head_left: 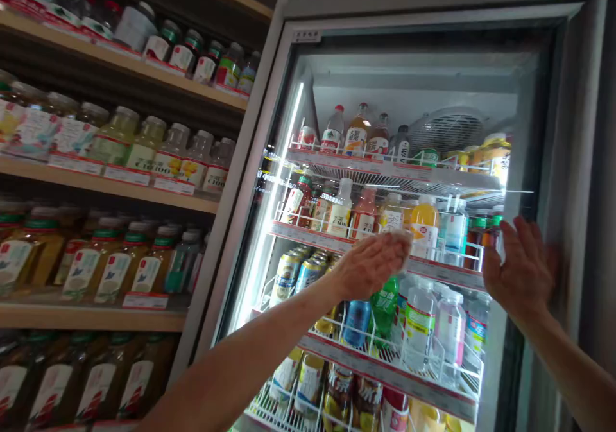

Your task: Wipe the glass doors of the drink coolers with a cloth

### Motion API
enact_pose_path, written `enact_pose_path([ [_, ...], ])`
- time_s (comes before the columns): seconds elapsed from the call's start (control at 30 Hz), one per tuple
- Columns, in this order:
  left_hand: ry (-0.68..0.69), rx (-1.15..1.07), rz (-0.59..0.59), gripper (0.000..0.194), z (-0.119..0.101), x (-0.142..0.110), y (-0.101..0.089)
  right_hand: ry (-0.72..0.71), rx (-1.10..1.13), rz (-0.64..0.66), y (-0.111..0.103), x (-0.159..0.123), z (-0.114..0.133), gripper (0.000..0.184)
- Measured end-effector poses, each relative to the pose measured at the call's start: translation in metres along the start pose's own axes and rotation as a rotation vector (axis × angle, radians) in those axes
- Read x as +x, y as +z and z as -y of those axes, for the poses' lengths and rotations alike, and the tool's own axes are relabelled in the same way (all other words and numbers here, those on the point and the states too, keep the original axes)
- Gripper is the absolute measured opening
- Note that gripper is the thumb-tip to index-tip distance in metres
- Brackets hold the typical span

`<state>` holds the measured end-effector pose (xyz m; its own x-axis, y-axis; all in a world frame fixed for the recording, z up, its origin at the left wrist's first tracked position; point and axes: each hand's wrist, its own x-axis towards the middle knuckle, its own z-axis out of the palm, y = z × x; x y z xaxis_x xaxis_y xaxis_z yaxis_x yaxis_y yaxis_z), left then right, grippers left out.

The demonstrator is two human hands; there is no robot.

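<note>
My left hand (368, 268) reaches across the middle of a lit drinks fridge. Its fingers are pressed over a small white cloth or tissue (403, 244), mostly hidden beneath them. Behind it is the fridge's glass door (414, 76), which carries faint reflections of lettering. My right hand (522, 271) is raised near the right side of the door, its thumb and fingers apart and nothing in it; motion smears it slightly. Beyond the glass, an orange juice bottle (424, 226) and a green bottle (385, 307) appear close to my left hand.
Several wire-fronted racks (394, 364) inside the fridge hold bottles and cans. To the left, wooden shelves (96, 316) carry rows of bottled drinks with price strips. The fridge's grey frame (250, 162) stands between them. A dark surface borders the fridge on the right.
</note>
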<state>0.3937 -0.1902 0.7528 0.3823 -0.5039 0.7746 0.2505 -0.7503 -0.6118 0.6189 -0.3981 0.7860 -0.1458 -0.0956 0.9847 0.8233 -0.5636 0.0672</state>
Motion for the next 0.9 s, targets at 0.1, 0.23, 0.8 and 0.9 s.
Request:
enact_pose_path([
  [0.1, -0.057, 0.038, -0.022, 0.04, 0.035, -0.013, -0.015, 0.014, -0.008, 0.012, 0.002, -0.001, -0.003, 0.055],
  [0.23, -0.846, 0.143, -0.326, 0.042, 0.096, -0.014, -0.032, 0.026, -0.006, 0.035, 0.002, -0.003, 0.001, 0.055],
  [0.8, -0.585, 0.033, -0.251, 0.041, 0.045, 0.049, 0.0, 0.131, -0.018, 0.085, -0.005, -0.003, 0.018, 0.051],
  [0.9, -0.01, -0.063, -0.087, 0.042, -0.03, 0.075, 0.027, 0.115, -0.013, 0.089, -0.006, -0.004, 0.014, 0.05],
])
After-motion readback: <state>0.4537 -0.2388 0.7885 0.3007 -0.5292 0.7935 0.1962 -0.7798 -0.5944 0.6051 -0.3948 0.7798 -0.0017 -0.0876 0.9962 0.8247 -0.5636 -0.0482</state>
